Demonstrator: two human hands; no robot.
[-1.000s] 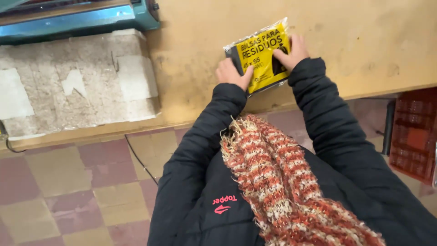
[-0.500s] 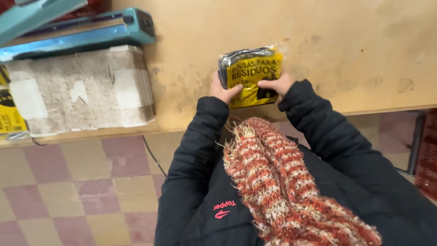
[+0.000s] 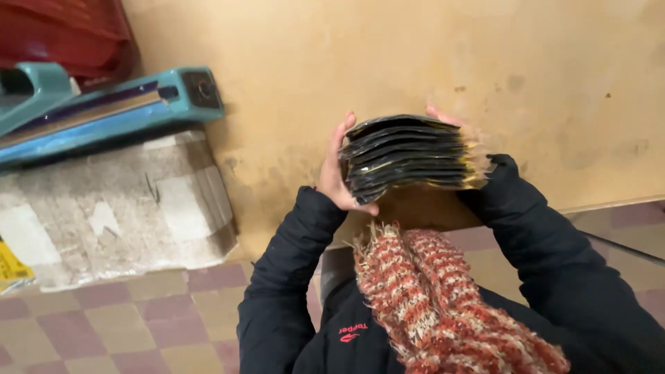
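Both hands [image 3: 337,166] clamp bag stack [image 3: 409,158] edge-on above table [image 3: 388,62].

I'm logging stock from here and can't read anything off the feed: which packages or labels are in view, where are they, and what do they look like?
Stack of packets: held edge-on between left hand and right hand above the tan table; flat, glossy black, a yellow edge at its right.
Yellow packet: far left edge, beside the worn cardboard slab; only a corner shows.
Logo patch: on the dark jacket's chest; small, red.
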